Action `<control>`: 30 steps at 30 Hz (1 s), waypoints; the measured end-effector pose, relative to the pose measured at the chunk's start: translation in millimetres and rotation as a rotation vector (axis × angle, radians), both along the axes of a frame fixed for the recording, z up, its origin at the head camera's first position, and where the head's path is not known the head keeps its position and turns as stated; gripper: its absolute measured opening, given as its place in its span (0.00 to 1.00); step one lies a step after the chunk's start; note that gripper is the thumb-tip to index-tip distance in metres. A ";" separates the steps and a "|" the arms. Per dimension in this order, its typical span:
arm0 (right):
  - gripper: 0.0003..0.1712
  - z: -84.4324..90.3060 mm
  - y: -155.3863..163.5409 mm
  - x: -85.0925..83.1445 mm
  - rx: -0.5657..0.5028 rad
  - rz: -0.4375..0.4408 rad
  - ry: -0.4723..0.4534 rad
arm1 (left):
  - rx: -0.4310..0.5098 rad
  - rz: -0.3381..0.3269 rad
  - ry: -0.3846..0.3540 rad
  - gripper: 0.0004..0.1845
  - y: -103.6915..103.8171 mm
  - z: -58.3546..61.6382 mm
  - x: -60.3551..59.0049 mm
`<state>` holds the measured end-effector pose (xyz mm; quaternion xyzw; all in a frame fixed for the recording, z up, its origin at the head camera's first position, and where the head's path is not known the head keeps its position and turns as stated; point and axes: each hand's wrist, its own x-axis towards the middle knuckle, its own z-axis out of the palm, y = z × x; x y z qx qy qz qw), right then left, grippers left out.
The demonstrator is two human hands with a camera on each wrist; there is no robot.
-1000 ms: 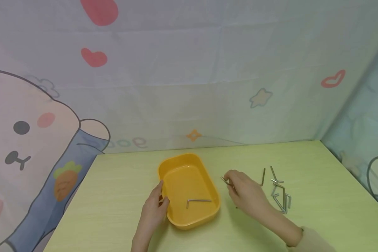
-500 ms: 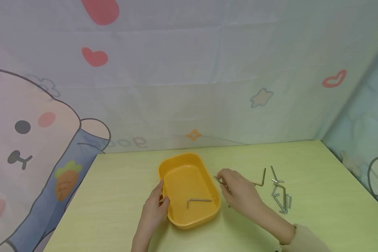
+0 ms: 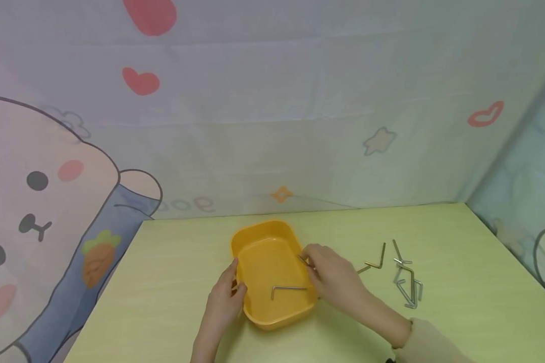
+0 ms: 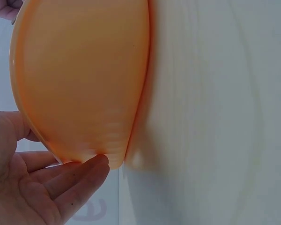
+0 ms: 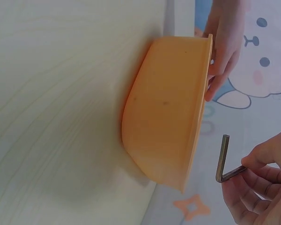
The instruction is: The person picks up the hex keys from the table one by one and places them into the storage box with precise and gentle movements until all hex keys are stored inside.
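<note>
A yellow plastic tray (image 3: 267, 257) stands on the table in the head view, one silver hex key (image 3: 288, 288) lying on its floor. My left hand (image 3: 223, 301) holds the tray's left side, thumb at the rim and fingers against the outer wall (image 4: 84, 89). Over the right rim, my right hand (image 3: 337, 276) pinches an L-shaped hex key (image 5: 222, 159) between thumb and fingers. In the right wrist view its free arm sticks out past the fingertips, beside the tray's rim. The held end is hidden by the fingers.
Right of the right hand lies a loose group of several hex keys (image 3: 413, 285), some overlapping. A brassy hex key (image 3: 381, 259) lies nearer the hand, and another, partly covered by the hand, shows a short end (image 3: 364, 269). A printed cloth (image 3: 263, 101) hangs behind the table.
My right hand has moved left with its hex key, from beside the tray to over its right rim, uncovering hex keys behind it. The left hand stays on the tray.
</note>
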<state>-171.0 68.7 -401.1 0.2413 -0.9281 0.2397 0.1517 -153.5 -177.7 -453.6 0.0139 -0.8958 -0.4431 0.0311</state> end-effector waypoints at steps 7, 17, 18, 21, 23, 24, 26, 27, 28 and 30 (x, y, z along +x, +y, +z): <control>0.12 -1.2 -8.1 -2.1 -0.002 0.040 0.031 | -0.006 -0.003 0.005 0.31 -0.1 0.1 -1.2; 0.12 -7.0 -20.1 -4.5 -0.018 0.070 0.025 | -0.013 -0.001 0.003 0.31 -0.2 0.9 -0.7; 0.12 -8.0 -21.1 -4.7 -0.018 0.068 0.019 | -0.015 -0.001 0.003 0.31 -0.2 0.9 -0.7; 0.12 -11.2 -24.1 -5.0 -0.016 0.060 0.006 | -0.015 -0.003 0.004 0.31 -0.3 0.6 -1.0; 0.12 -13.5 -26.2 -5.3 -0.016 0.057 0.004 | -0.014 -0.005 0.005 0.31 -0.4 0.4 -1.2; 0.12 -14.5 -27.2 -5.3 -0.016 0.057 0.004 | -0.012 -0.006 0.005 0.31 -0.4 0.3 -1.2; 0.12 -16.7 -29.2 -5.5 -0.017 0.054 0.005 | -0.008 -0.006 0.005 0.31 -0.6 -0.1 -1.2; 0.12 -17.8 -30.0 -5.6 -0.016 0.056 0.006 | -0.006 -0.007 0.004 0.31 -0.6 0.0 -1.0; 0.12 -18.8 -30.8 -5.6 -0.017 0.055 0.005 | -0.004 -0.008 0.004 0.31 -0.7 -0.3 -1.0; 0.12 -20.9 -32.1 -5.7 -0.017 0.059 0.005 | 0.001 -0.010 0.003 0.31 -1.0 -0.7 -0.8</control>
